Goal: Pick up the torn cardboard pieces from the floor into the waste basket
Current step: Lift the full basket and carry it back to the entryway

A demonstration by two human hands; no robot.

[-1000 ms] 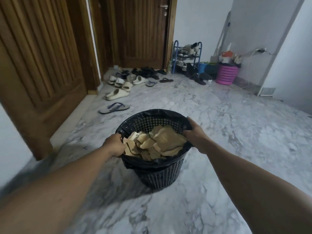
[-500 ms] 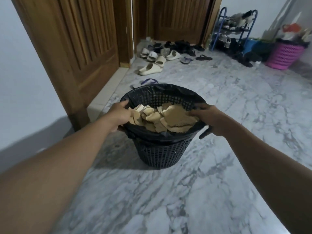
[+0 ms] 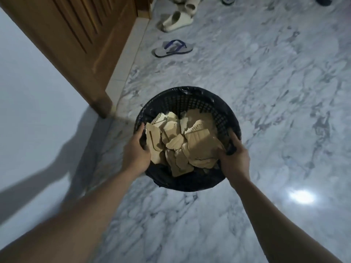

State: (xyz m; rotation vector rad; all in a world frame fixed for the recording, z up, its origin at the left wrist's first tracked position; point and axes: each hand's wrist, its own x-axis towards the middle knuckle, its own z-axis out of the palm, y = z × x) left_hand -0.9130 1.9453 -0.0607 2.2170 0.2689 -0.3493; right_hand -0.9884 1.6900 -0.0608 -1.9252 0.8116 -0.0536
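A black mesh waste basket (image 3: pixel 190 99) with a dark liner sits in the middle of the head view, seen from above. Several torn brown cardboard pieces (image 3: pixel 182 143) fill it to near the rim. My left hand (image 3: pixel 134 150) grips the basket's left rim, thumb inside against the cardboard. My right hand (image 3: pixel 234 158) grips the right rim, fingers curled over the edge. No loose cardboard shows on the marble floor around it.
A wooden door (image 3: pixel 76 38) stands at the upper left, its corner close to the basket. A grey flip-flop with blue straps (image 3: pixel 172 48) and beige slides (image 3: pixel 177 20) lie on the floor beyond. White wall (image 3: pixel 34 114) runs along the left.
The view has tilted down and nearer, so the basket is now seen from above. It has shifted toward the door and wall. Both hands stay on its rim.
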